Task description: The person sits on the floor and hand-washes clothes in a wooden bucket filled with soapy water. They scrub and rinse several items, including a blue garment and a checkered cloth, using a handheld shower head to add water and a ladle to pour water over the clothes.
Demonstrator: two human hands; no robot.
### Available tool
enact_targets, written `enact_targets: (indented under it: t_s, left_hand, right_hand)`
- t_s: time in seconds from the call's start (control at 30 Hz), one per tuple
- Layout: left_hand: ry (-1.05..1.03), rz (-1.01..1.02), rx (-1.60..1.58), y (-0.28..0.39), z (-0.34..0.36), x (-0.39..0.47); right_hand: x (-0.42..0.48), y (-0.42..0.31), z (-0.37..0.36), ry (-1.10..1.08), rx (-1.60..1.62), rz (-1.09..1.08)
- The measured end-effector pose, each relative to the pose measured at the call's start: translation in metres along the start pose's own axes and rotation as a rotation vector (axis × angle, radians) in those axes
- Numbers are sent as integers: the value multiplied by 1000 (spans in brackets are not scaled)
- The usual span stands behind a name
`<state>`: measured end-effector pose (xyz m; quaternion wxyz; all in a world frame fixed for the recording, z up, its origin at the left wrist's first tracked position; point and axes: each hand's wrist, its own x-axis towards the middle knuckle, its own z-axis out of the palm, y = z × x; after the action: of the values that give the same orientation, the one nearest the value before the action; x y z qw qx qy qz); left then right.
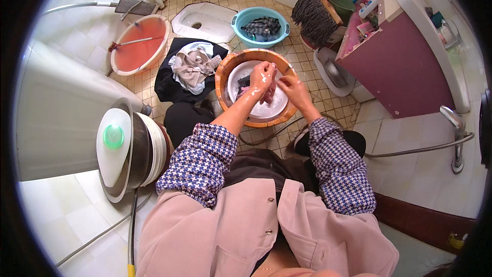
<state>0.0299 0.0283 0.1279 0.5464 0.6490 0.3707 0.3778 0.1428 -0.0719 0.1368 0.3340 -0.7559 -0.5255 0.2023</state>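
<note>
My left hand [263, 76], wet and with suds on it, is closed on a pinkish-red wet cloth [269, 94] held over a white basin [265, 112]. That basin sits inside a larger wood-patterned orange tub [224, 70] on the tiled floor. Close by on the right, my right hand [293, 89] is at the basin's right side, its fingers bent near the cloth; whether they pinch any of it I cannot tell. Soapy water and a dark garment [244, 81] lie in the basin, partly hidden by my left hand and forearm.
Beyond the tub stands a turquoise basin [239, 38] with checked clothing. Pale clothes [194, 65] lie on black fabric at the left, near a basin of reddish water [134, 52] and a squat toilet [203, 19]. A broom [313, 19], purple cabinet [403, 65] and metal hose [415, 151] are at the right.
</note>
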Motion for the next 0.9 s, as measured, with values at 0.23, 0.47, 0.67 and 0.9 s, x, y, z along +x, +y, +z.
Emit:
enact_targets:
  t_s: [0.23,0.47,0.67,0.9]
  left_hand:
    - [58,-188,-294,4,5,10]
    - [207,-150,-87,-26,-38,19]
    - [253,-387,-227,-113,-31,15]
    - [228,-806,-186,-174,16,-20]
  right_hand:
    - [6,22,74,42,238,9]
    - [13,26,41,148,49,-252]
    - [59,37,11,-218,619,138]
    - [80,117,91,3,130,-13]
